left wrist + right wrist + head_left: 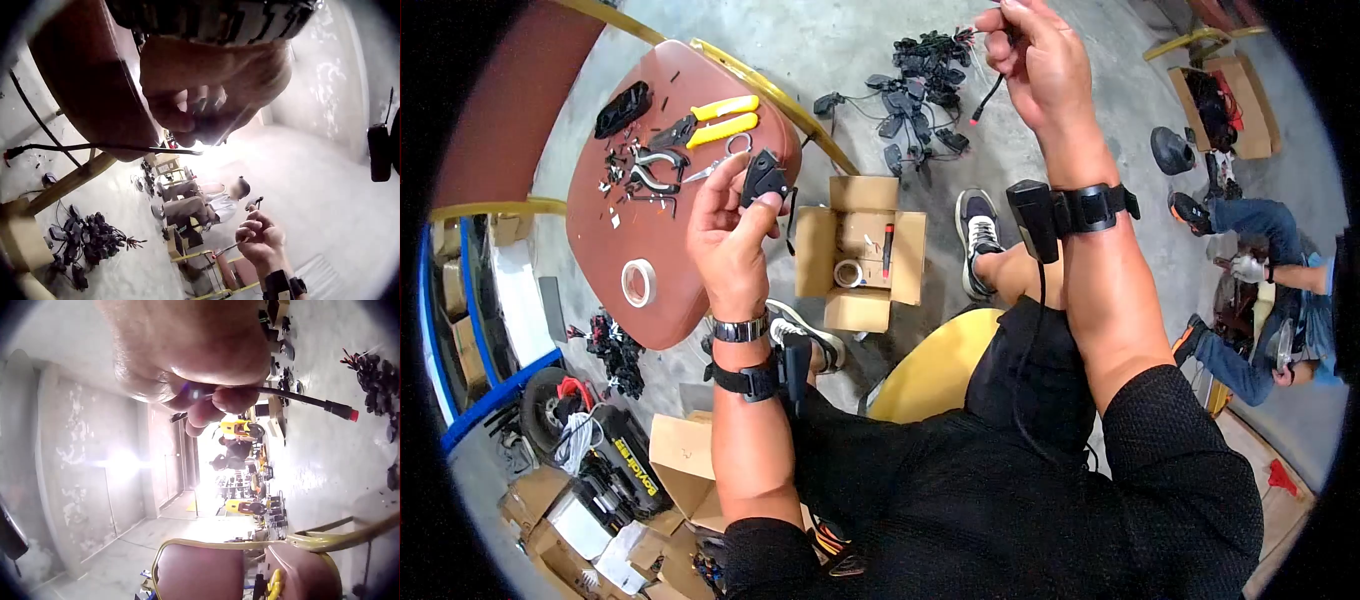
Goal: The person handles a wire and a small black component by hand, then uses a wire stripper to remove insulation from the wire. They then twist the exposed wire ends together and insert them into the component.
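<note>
My left hand (735, 230) pinches a small black plastic housing (764, 178) between thumb and fingers, above the edge of a brown chair seat (600, 255). A short black lead (791, 215) hangs from beside it; in the left wrist view a dark cable (94, 147) runs out past that hand. Raised far forward on the right, my right hand (1045, 75) grips a thin black cable (990, 98) with curled fingers. Its red-tipped plug (340, 411) sticks out below the fingers in the right wrist view. The rest of this cable is hidden in the hand.
Yellow-handled wire strippers (725, 120), pliers (658, 170), scissors (718, 165) and a tape roll (638, 283) lie on the seat. An open cardboard box (810, 250) stands between seat and feet. Black cabled parts (915, 100) are heaped on the floor. Another person (1280, 280) sits at right.
</note>
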### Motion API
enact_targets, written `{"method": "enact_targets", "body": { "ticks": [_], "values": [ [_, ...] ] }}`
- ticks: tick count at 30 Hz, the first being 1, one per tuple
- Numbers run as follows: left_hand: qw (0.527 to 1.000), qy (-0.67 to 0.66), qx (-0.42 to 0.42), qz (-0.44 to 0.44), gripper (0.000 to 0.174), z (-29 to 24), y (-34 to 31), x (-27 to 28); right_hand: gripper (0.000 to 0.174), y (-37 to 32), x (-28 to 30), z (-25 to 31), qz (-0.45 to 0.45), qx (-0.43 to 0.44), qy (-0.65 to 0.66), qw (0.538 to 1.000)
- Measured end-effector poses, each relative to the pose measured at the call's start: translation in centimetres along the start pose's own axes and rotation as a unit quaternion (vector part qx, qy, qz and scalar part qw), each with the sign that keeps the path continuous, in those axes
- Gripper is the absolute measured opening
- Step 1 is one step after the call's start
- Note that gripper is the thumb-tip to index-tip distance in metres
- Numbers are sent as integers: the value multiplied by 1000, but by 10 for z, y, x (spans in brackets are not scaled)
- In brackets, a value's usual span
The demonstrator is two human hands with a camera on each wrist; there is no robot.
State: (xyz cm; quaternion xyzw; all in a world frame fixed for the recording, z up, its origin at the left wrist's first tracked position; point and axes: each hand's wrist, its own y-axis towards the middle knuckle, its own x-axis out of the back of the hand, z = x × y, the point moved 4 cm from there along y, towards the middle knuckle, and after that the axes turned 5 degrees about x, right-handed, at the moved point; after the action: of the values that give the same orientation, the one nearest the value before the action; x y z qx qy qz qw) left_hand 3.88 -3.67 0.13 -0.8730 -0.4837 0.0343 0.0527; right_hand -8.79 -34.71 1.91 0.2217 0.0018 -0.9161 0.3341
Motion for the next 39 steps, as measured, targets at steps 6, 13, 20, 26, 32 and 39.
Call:
{"method": "enact_targets", "body": {
  "ticks": [6, 13, 20, 26, 32, 39],
  "values": [
    [998, -31, 12, 60, 42, 8, -1, -5, 32, -6, -14, 0, 60, -51, -85, 993],
    [988, -82, 39, 122, 39, 10, -4, -18, 21, -51, -73, -45, 377, 6, -300, 876],
    [986, -92, 40, 134, 40, 21, -4, -5, 20, -87, -109, -62, 384, 147, -295, 863],
    [986, -118, 58, 98, 40, 26, -6, -2, 20, -102, -107, -76, 429, 117, -359, 821],
    [988, -138, 47, 48, 39, 20, -4, -3, 17, -90, -78, -95, 543, -54, -380, 747],
    [986, 75, 95, 116, 33, 24, -9, -6, 25, -46, 98, -207, 285, -232, -550, 750]
  ]
}}
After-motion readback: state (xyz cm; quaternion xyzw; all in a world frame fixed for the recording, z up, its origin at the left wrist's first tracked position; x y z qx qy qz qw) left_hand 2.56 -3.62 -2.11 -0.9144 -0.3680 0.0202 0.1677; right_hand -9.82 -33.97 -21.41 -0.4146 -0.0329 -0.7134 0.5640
